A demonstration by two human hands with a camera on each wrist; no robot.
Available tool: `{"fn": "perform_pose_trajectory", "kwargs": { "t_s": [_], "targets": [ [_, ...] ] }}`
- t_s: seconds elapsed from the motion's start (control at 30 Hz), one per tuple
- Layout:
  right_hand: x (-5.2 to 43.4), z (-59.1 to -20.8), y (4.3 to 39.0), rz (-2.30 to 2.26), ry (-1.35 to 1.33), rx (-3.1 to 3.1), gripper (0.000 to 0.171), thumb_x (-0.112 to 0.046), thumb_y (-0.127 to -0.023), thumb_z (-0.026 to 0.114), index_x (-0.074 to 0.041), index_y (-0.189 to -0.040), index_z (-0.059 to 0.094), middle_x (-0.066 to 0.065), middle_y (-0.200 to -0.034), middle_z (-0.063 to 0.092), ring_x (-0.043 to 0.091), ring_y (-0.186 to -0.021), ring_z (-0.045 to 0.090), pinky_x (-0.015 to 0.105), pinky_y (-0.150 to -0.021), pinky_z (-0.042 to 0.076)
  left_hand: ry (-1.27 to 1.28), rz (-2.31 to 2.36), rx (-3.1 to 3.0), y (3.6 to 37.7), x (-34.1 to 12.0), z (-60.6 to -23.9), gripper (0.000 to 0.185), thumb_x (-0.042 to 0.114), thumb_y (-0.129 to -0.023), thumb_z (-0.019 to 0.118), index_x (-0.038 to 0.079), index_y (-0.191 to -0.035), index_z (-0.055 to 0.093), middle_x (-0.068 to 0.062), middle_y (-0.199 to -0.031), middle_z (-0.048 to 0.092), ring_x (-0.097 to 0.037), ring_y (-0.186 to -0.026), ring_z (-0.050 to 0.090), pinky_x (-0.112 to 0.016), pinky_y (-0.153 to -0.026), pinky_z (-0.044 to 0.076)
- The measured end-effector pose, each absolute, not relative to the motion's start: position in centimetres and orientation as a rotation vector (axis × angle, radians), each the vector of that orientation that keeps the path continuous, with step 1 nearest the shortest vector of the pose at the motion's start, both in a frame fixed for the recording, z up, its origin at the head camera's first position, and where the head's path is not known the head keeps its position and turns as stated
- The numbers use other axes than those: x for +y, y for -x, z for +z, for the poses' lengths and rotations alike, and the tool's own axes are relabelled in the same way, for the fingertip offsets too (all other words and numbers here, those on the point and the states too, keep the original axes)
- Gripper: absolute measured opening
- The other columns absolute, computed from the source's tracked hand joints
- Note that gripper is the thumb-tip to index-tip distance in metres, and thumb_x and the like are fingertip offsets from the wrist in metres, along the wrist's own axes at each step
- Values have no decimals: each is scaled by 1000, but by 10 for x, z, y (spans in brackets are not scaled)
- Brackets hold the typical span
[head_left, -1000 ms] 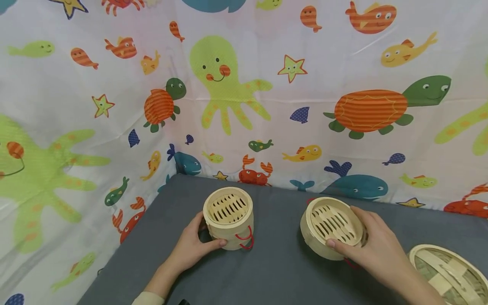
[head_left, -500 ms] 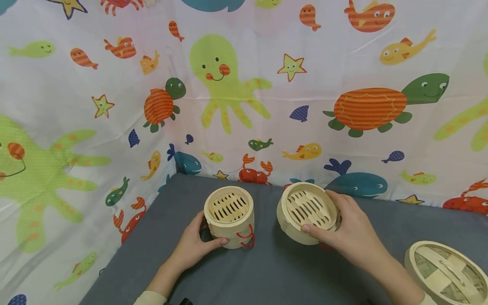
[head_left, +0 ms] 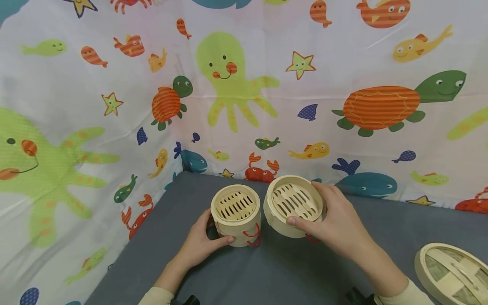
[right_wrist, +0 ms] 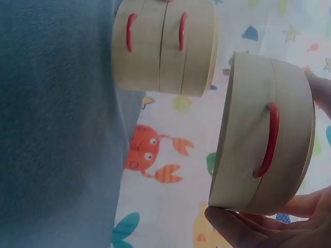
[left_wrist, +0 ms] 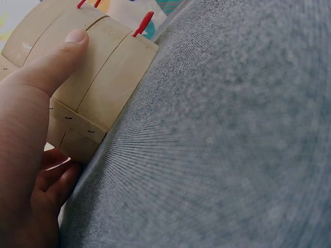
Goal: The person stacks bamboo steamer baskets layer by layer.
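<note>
My left hand (head_left: pixel 202 241) grips the side of a stack of bamboo steamer baskets (head_left: pixel 238 231) on the grey cloth, thumb in front and fingers round behind. Two tiers with red handles and a slatted base inside the top one show. In the left wrist view, my left thumb (left_wrist: pixel 59 62) lies across the stack's wall. My right hand (head_left: pixel 343 222) pinches another steamer basket (head_left: pixel 280 222) by its rim, thumb on the near side. This basket is tilted, raised off the cloth and close to the stack's right side. The right wrist view shows its red handle (right_wrist: pixel 271 139).
A round woven bamboo lid (head_left: pixel 453 271) with a strap handle lies on the grey cloth (head_left: pixel 267 279) at the right edge. A white curtain (head_left: pixel 263 59) printed with sea animals rises behind and along the left side.
My right hand has carried its basket left and slightly away from me, up to the stack's side. The left hand keeps its hold on the stack. The head view has shifted a little.
</note>
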State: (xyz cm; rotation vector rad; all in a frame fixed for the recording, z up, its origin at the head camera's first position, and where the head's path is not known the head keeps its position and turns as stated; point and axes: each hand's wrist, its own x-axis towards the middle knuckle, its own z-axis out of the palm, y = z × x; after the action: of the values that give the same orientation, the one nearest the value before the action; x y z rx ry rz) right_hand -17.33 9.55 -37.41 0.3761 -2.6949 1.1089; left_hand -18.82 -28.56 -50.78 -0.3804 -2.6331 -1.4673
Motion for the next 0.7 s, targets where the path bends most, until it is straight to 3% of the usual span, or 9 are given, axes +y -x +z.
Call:
{"fn": "perform_pose_trajectory", "kwargs": {
  "t_s": [0.27,0.43,0.7],
  "targets": [
    [77,-371,179,1151,-406,-2690,103,-73,-79,88,-10,-154,56,9,-128,61,27,-109,57,46,-84,50,368,-1479,-2634,189,-284,-506,101,45,-83,98,25,-165,43,4,-146,60,-18,-128,63,-49,-109,52],
    [67,-372,183,1154,-429,-2686,104,-75,-80,87,-8,-154,57,11,-136,61,29,-114,59,49,-87,52,346,-1490,-2649,189,-282,-505,103,49,-81,99,27,-164,43,7,-146,60,-15,-129,62,-45,-111,51],
    [44,-370,191,1166,-457,-2690,108,-79,-76,86,-10,-154,56,9,-136,60,28,-115,60,51,-88,53,322,-1503,-2642,187,-283,-505,103,49,-80,99,29,-164,43,8,-148,59,-13,-130,62,-44,-112,51]
  ]
}}
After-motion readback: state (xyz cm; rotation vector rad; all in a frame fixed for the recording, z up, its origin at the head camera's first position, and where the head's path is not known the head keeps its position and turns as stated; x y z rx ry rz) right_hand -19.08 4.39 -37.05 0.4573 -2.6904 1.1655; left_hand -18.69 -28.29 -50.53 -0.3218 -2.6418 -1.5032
